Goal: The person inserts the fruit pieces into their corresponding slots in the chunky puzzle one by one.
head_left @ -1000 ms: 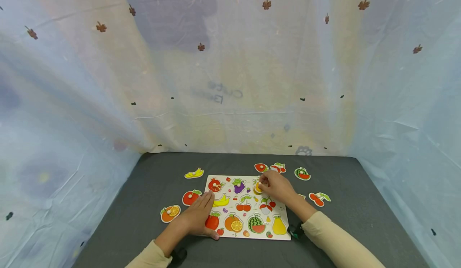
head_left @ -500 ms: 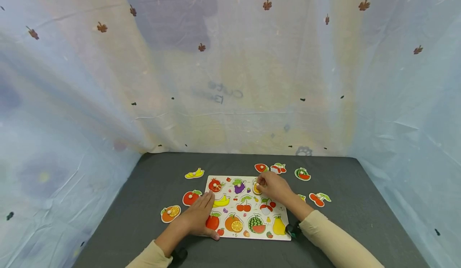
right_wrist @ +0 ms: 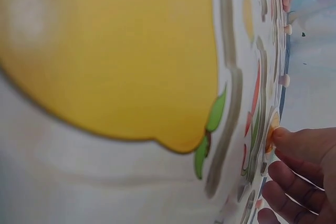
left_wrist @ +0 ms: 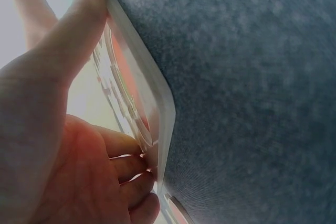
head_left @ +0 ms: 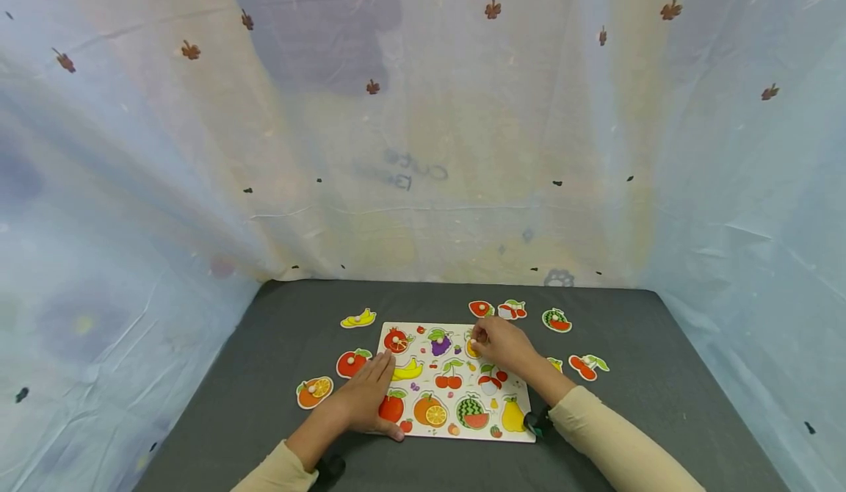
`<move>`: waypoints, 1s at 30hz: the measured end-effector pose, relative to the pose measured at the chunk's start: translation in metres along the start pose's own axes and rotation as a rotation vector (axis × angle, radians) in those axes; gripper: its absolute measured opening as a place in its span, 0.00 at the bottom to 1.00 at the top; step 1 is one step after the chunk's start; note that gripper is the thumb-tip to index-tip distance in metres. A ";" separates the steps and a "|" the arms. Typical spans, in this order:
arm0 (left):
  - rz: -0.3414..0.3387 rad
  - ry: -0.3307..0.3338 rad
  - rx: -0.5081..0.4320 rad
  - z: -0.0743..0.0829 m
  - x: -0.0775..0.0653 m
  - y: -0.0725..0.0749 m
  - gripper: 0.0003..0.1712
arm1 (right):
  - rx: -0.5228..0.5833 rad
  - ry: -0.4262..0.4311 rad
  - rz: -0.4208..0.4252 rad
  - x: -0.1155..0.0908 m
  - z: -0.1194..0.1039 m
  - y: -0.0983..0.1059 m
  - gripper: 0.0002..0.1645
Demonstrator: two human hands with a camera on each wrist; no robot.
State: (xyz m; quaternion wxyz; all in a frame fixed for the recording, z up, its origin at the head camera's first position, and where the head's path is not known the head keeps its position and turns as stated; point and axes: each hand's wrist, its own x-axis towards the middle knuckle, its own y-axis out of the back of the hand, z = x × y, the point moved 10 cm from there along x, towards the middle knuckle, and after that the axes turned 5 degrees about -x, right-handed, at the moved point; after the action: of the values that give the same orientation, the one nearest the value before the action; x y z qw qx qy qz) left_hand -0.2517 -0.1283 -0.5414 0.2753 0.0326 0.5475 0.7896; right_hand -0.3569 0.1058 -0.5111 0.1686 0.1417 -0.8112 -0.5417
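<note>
On the dark table lies a white fruit puzzle board with knobbed pieces and printed recesses. My right hand reaches over its top right corner, thumb and fingers pinching a yellow-orange fruit puzzle piece at the recess there; the hand covers part of it. In the right wrist view the thumb presses against that piece. My left hand rests flat along the board's left edge, fingers extended and thumb at the bottom edge. A pomegranate piece and a grape piece sit in the top row.
Left of the board lie banana, tomato-like red and orange pieces. Behind and to the right are a red fruit piece, a red-and-white fruit piece, watermelon and cherry pieces. A patterned sheet hangs behind.
My right hand has shifted very slightly, turning the yellow-orange piece a little over the top right recess. My left hand stays in place on the board.
</note>
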 end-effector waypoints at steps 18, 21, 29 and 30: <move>0.004 0.011 0.010 0.003 -0.002 0.001 0.80 | -0.007 0.002 -0.008 0.001 -0.001 -0.001 0.09; 0.008 0.005 0.009 0.001 -0.002 0.000 0.80 | -0.007 -0.010 -0.012 0.002 0.001 -0.003 0.10; 0.002 0.002 -0.012 0.001 -0.001 -0.001 0.81 | 0.009 -0.021 -0.023 0.002 0.001 -0.004 0.09; 0.002 0.000 -0.018 0.001 -0.002 -0.001 0.81 | 0.011 -0.022 -0.027 0.002 0.001 -0.004 0.09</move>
State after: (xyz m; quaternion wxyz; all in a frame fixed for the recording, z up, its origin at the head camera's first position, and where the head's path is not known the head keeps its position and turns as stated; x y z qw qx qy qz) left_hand -0.2495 -0.1282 -0.5409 0.2747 0.0305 0.5403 0.7948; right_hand -0.3588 0.1043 -0.5147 0.1515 0.1475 -0.8140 -0.5411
